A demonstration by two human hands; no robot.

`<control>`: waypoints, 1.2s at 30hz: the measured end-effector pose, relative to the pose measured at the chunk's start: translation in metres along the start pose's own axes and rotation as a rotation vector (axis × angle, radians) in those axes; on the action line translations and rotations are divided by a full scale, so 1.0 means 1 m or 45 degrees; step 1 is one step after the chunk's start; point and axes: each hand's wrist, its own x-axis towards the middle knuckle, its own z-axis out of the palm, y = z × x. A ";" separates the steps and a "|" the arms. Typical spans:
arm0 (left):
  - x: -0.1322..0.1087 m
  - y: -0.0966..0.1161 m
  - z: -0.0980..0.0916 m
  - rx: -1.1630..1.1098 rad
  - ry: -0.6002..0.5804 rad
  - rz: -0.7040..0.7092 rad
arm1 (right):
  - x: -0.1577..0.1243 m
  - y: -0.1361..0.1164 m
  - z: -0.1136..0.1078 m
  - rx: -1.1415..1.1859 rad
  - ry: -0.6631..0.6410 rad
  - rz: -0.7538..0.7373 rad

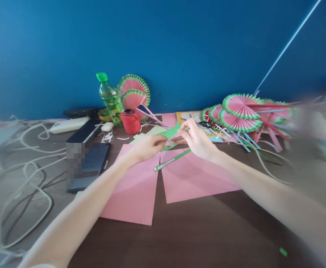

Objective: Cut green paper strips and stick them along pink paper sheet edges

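I see the green bottle [109, 98] standing at 11 o'clock of my left hand [147, 147], whose grip is pinched narrow on the green paper [171, 133]. At 3 o'clock of it, my right hand [198, 142] pinches the same piece. A green strip [171, 160] slants toward 7 o'clock above pink sheets [136, 193] on the worktop [207, 230]. Paper fans [242, 113] are piled at 2 o'clock.

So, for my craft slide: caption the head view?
Left hand and right hand hold green paper over pink sheets, fans behind.
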 end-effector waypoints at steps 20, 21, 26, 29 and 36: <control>-0.012 -0.011 -0.026 0.616 -0.313 -0.434 | 0.023 0.005 -0.059 0.170 -0.554 0.519; -0.012 -0.010 -0.025 0.651 -0.307 -0.446 | 0.023 0.005 -0.059 0.188 -0.563 0.535; -0.007 0.000 -0.012 0.638 -0.001 -0.117 | 0.024 0.008 -0.061 0.295 -0.472 0.542; -0.003 0.004 0.004 0.539 -0.018 0.097 | 0.022 0.011 -0.055 0.476 -0.479 0.578; -0.003 -0.005 0.025 0.370 -0.173 -0.007 | 0.020 0.023 -0.033 0.587 -0.518 0.637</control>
